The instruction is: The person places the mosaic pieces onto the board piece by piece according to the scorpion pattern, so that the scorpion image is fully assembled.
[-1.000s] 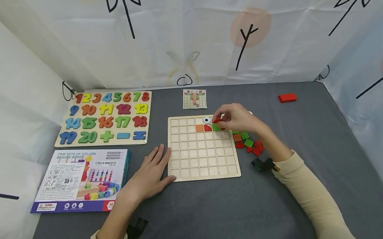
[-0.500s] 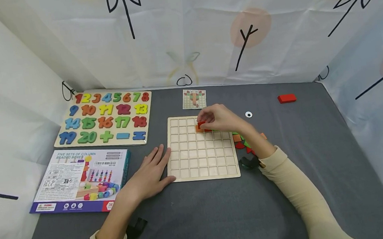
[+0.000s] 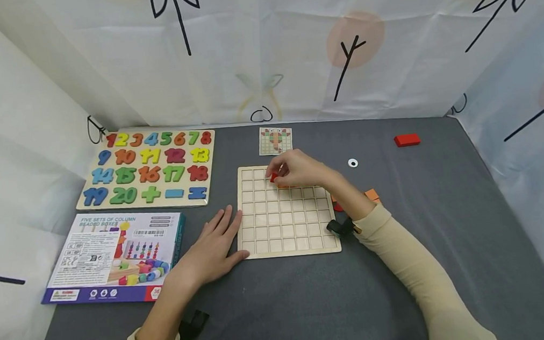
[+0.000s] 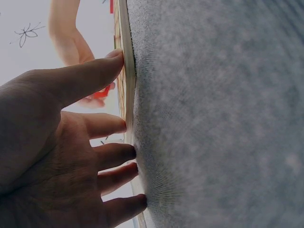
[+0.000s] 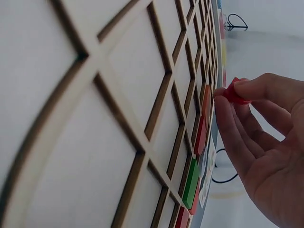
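Had a little red piece [image 3: 274,177], kinda pointy at one corner, pinched between thumb and fingertips of the right hand [image 3: 298,169], just over the far part of the grid board [image 3: 287,228] near an orange piece [image 5: 205,99]. Went further left with it than half a second earlier. Kept the left hand [image 3: 214,248] put with spread fingers touching the board's left edge. Couldn't see all the far row past the right hand, or all the loose pieces [image 3: 371,195] past the right forearm [image 3: 352,195]. Had a picture card [image 3: 275,140] on the far side, white ring [image 3: 349,163] and red block [image 3: 407,140] right, number puzzle [image 3: 170,202] and box [image 3: 90,253] left.
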